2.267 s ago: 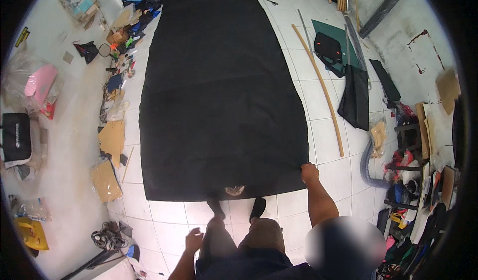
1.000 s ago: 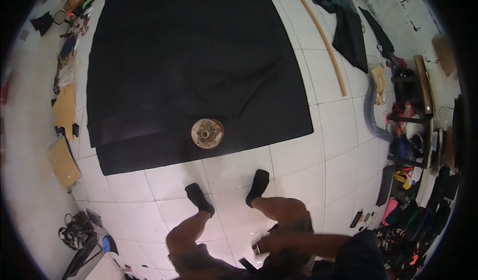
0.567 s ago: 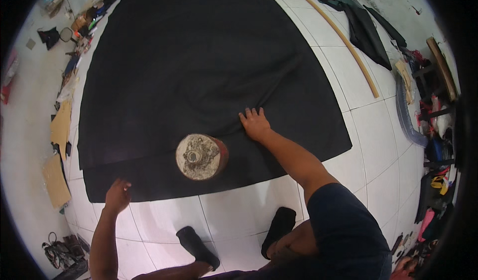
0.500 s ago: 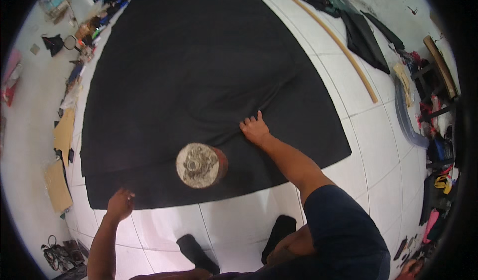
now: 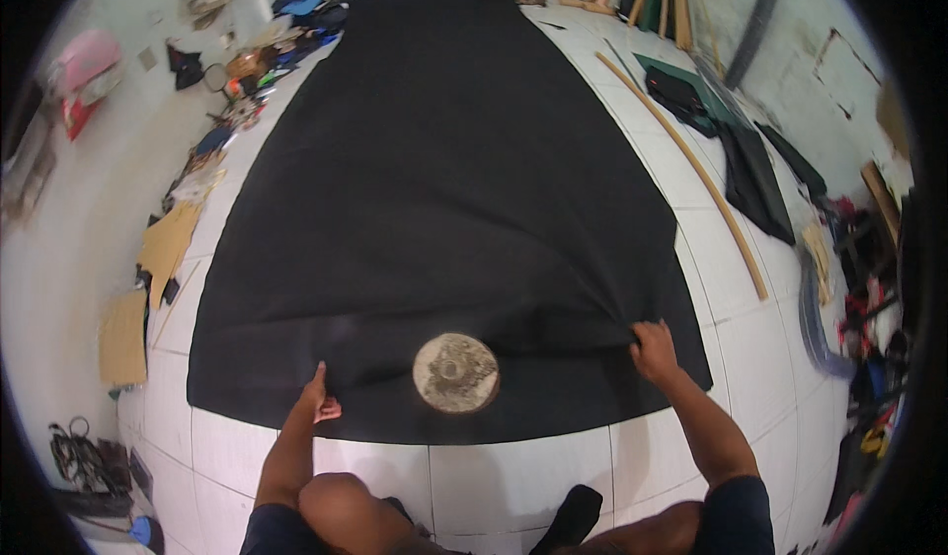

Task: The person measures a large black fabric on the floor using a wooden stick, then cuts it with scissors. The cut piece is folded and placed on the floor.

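Head view: black cloth [image 5: 444, 190] over white tiled floor [image 5: 533, 476]

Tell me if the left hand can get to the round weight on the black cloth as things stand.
Probably yes. The left hand rests on the black cloth just left of the round weight, with only flat cloth between them. The right hand grips a fold farther right.

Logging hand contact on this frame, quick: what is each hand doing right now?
Left hand: open, fingers resting on the black fabric near its front edge.
Right hand: fingers curled, pinching a fold of the black fabric.
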Motion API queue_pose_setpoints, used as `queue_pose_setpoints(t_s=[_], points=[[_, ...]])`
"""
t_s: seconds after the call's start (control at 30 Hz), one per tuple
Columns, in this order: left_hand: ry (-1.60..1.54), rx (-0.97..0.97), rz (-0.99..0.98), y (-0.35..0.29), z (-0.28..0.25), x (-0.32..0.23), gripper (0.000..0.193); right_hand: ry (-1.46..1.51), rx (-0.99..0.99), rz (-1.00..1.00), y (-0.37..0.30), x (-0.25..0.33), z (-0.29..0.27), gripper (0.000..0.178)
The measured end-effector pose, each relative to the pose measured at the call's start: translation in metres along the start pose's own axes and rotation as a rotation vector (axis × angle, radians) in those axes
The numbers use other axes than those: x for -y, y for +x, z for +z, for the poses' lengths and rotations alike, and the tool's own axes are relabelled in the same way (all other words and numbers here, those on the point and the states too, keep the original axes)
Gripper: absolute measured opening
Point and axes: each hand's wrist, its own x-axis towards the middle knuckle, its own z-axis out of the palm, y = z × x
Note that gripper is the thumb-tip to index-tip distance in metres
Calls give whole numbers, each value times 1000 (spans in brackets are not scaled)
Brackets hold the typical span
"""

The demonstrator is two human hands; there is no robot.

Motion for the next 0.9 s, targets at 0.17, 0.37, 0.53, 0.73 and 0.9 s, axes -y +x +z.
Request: queue_pose_setpoints(t_s=[0.17,0.37,0.53,0.73,0.9], points=[[-198,-525,-43,31,17,-33,97,-165,203,-67,-2,35,16,33],[-638,-653,-46,38,35,-60,75,-360,623,246,30,36,23,33],[-795,-810,83,65,-23,-41,67,-101,163,307,33,65,34,34],[-738,-954,163,71,-77,-16,62,150,-76,279,17,94,66,34],[-657,-961,193,82,-85,-4,62,205,-57,307,-8,113,71,31]])
